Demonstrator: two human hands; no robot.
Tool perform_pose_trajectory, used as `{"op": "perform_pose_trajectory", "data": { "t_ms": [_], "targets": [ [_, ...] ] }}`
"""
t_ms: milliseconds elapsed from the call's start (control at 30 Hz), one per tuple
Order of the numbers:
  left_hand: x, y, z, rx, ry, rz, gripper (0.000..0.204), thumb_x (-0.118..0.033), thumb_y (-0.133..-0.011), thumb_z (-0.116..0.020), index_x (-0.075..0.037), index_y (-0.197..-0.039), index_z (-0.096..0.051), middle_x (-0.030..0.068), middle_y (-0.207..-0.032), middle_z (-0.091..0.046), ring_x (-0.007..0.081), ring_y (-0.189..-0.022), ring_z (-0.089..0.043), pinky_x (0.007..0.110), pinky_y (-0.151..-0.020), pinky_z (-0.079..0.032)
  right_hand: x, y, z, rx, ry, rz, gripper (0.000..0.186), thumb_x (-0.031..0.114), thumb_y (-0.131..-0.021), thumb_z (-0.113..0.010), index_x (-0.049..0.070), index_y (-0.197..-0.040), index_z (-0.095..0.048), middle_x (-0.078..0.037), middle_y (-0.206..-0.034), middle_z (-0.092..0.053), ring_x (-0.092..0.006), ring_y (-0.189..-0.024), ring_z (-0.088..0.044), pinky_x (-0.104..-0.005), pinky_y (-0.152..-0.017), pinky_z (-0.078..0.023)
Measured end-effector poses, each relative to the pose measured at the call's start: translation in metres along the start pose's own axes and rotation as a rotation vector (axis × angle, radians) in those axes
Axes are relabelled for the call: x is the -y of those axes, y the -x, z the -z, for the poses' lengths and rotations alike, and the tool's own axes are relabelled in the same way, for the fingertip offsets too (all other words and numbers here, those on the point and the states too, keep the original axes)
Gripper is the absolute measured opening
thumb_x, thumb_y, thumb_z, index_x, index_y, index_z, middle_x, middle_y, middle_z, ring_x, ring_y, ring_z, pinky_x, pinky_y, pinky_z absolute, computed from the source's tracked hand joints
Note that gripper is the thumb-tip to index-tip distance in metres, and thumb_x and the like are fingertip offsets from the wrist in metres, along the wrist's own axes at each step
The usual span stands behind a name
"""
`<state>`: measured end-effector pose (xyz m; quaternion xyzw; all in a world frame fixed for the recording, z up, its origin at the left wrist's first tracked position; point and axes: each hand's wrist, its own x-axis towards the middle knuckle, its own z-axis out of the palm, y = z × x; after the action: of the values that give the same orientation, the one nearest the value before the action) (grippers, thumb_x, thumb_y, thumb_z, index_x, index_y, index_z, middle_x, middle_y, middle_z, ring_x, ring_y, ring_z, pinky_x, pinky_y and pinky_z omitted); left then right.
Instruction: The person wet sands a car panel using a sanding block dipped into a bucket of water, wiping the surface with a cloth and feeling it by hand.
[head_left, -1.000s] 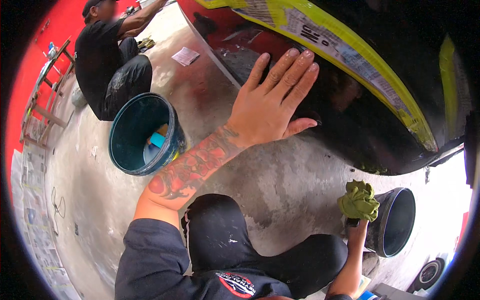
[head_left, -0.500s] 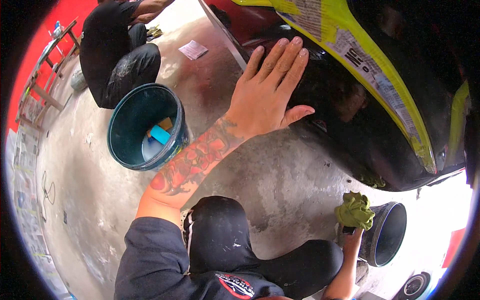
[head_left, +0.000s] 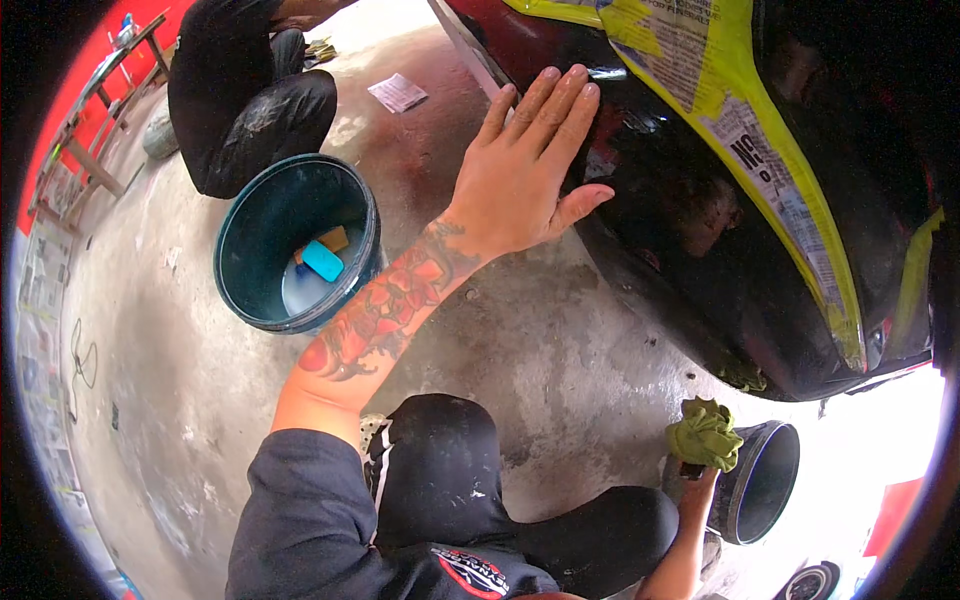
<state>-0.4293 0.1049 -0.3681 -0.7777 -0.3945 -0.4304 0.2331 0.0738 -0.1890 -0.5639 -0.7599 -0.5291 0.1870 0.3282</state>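
My left hand lies flat, fingers outstretched, along the left edge of a glossy black car body panel. Its palm is hidden, so how firmly it touches the panel does not show. Yellow-green masking tape with strips of newsprint runs in a curve across the panel, right of the fingers. At lower right, a crumpled olive-green cloth covers my right hand, which appears to grip it; the fingers are hidden. That hand is held beside a dark bucket.
Left of my left forearm stands a dark teal bucket holding a bright blue block and a tan piece. Beyond it another person in dark clothes crouches. A sheet of paper lies on the concrete floor. A bench lines the red wall.
My left hand has slid a little toward the panel's left edge, still flat. The right hand keeps the green cloth with little movement. The whole view has shifted slightly.
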Motion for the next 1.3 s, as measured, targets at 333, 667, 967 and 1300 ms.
{"op": "perform_pose_trajectory", "data": {
  "t_ms": [333, 667, 967, 1300],
  "targets": [
    [0.041, -0.011, -0.003, -0.073, 0.094, 0.029, 0.070, -0.052, -0.104, -0.045, -0.007, -0.158, -0.038, 0.0120, -0.163, -0.041, 0.0375, -0.150, -0.036, 0.058, -0.122, -0.023, 0.027, 0.003, 0.000, 0.080, 0.016, -0.020, 0.070, -0.009, -0.082, -0.061, 0.002, -0.149, -0.042, -0.017, -0.149, -0.050, -0.0301, -0.142, -0.044, -0.0390, -0.120, -0.030],
    [0.101, -0.016, -0.020, -0.041, 0.119, 0.361, 0.071, -0.059, -0.107, -0.034, -0.008, -0.156, -0.042, 0.0124, -0.163, -0.041, 0.0382, -0.152, -0.033, 0.058, -0.122, -0.022, 0.011, 0.003, -0.002, 0.006, 0.065, 0.084, 0.057, 0.004, -0.090, -0.066, 0.001, -0.144, -0.050, -0.020, -0.144, -0.052, -0.0355, -0.136, -0.047, -0.0408, -0.117, -0.033],
    [0.067, -0.012, -0.007, -0.036, 0.224, 0.348, 0.075, -0.058, -0.107, -0.034, -0.002, -0.156, -0.039, 0.0189, -0.164, -0.036, 0.0401, -0.153, -0.030, 0.057, -0.124, -0.020, 0.010, 0.005, 0.003, 0.021, 0.143, 0.061, 0.062, 0.007, -0.090, -0.067, 0.001, -0.148, -0.045, -0.022, -0.147, -0.050, -0.0363, -0.139, -0.044, -0.0419, -0.119, -0.031],
    [0.021, -0.001, 0.013, -0.041, 0.220, 0.236, 0.075, -0.053, -0.105, -0.045, 0.002, -0.155, -0.039, 0.0211, -0.163, -0.037, 0.0449, -0.150, -0.032, 0.060, -0.121, -0.023, 0.012, 0.003, 0.004, 0.062, 0.245, 0.072, 0.065, 0.002, -0.083, -0.066, 0.001, -0.146, -0.047, -0.021, -0.145, -0.051, -0.0359, -0.137, -0.046, -0.0416, -0.117, -0.032]
  ]
}}
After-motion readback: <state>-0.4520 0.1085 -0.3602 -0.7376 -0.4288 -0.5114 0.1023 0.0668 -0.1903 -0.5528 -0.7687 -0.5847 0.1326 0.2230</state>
